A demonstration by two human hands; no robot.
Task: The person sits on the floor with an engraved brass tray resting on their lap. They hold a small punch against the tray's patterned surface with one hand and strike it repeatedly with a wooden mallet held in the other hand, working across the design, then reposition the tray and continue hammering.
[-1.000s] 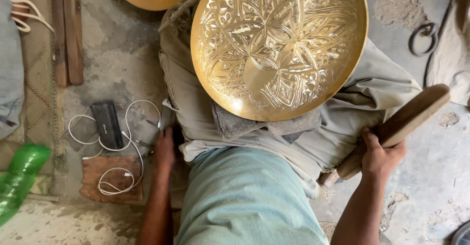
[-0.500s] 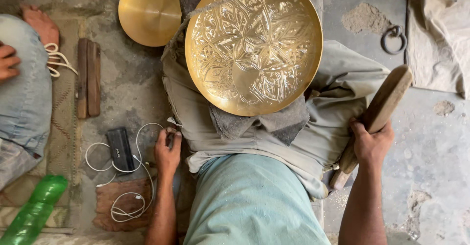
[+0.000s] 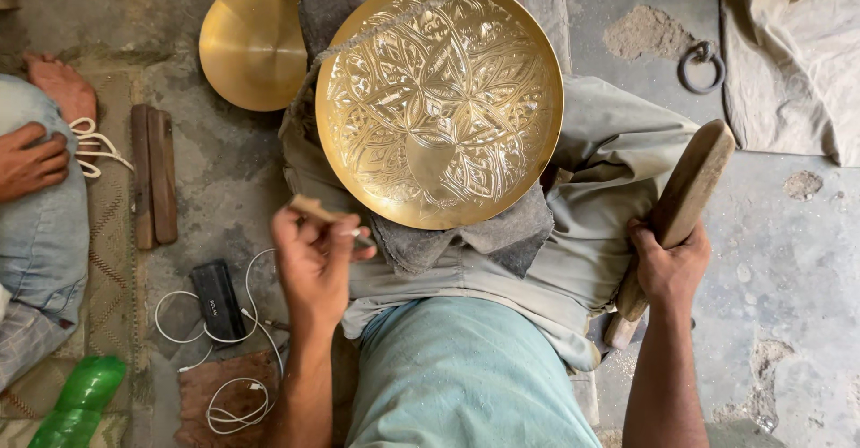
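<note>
The left hand (image 3: 313, 264) pinches a short, thin metal punch (image 3: 324, 218), just beside the lower-left rim of the round engraved brass plate (image 3: 439, 99) propped on the lap (up and right of that hand). The right hand (image 3: 667, 264) grips a long wooden mallet (image 3: 681, 202), its long axis slanting up and away, right of the plate.
</note>
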